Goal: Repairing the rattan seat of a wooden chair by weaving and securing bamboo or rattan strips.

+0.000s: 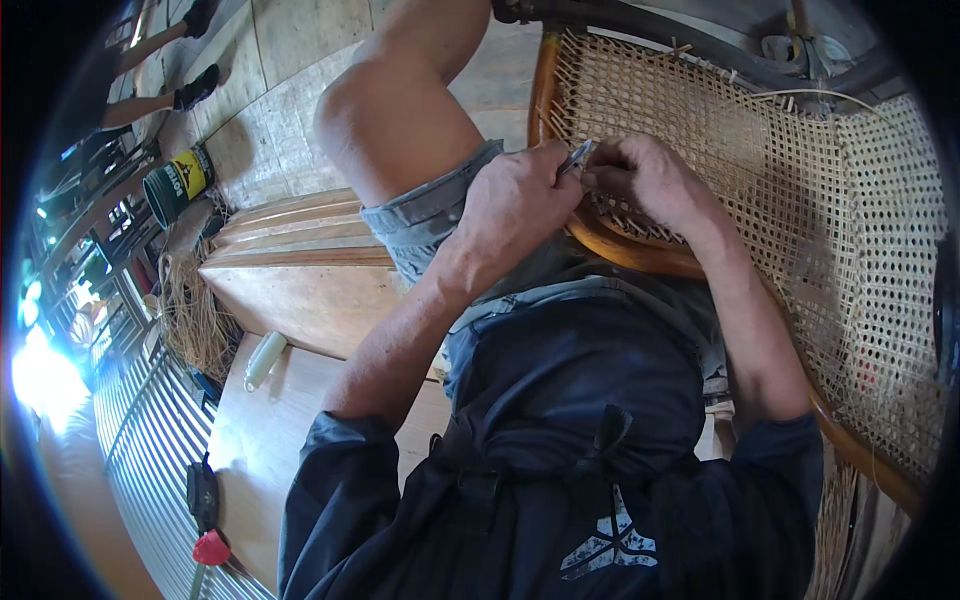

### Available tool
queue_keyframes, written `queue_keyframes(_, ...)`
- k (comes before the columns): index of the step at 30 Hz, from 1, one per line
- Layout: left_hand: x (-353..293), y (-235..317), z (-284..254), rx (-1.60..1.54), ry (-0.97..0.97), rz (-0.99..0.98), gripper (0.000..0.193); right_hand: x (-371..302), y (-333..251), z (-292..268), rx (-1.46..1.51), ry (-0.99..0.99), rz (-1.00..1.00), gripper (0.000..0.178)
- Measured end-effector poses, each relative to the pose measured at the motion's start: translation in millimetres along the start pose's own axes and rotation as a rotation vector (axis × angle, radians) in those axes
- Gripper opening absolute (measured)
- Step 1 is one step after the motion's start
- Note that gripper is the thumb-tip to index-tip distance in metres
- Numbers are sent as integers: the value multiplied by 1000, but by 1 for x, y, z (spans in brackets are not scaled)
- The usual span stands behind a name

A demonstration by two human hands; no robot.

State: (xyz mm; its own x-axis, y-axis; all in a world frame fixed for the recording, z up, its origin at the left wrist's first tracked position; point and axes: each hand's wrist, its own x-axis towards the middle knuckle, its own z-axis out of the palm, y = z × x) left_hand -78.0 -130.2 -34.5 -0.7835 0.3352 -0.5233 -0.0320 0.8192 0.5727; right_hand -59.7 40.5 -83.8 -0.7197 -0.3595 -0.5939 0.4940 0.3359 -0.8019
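My left hand [520, 200] is closed around a small pointed metal tool [574, 157]; its shiny tip pokes out between thumb and forefinger, and the rest is hidden in the fist. Right beside that tip, my right hand [655, 185] has its fingers pinched together at the edge of the woven cane webbing [720, 130]. What those fingers hold is too hidden to name. The webbing spans a curved, varnished wooden chair frame [625, 252] lying against my lap, and short loose cane ends stick out along its rim.
A wooden box-like bench [300, 300] stands to my left, with a pale cylindrical object [264, 360] lying near it. Farther left are a bundle of cane strands [190, 310], a dark green bucket [178, 187] and another person's legs [150, 108]. Dark curved bars [680, 40] run behind the webbing.
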Motion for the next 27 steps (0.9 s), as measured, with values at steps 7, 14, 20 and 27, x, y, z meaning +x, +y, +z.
queue_keyframes(7,-3,-9,1,-143,-22,20,21,2,-17,-7,-15,-84,22,19)
queue_keyframes(14,-12,-13,-9,-420,191,-47,26,5,-21,-11,-244,-111,79,17)
queue_keyframes(20,-17,-31,-22,-814,67,-180,27,11,-22,-16,-360,-224,141,19)
queue_keyframes(27,-5,-11,-38,316,-41,235,12,-3,-4,-4,-335,-71,-45,20)
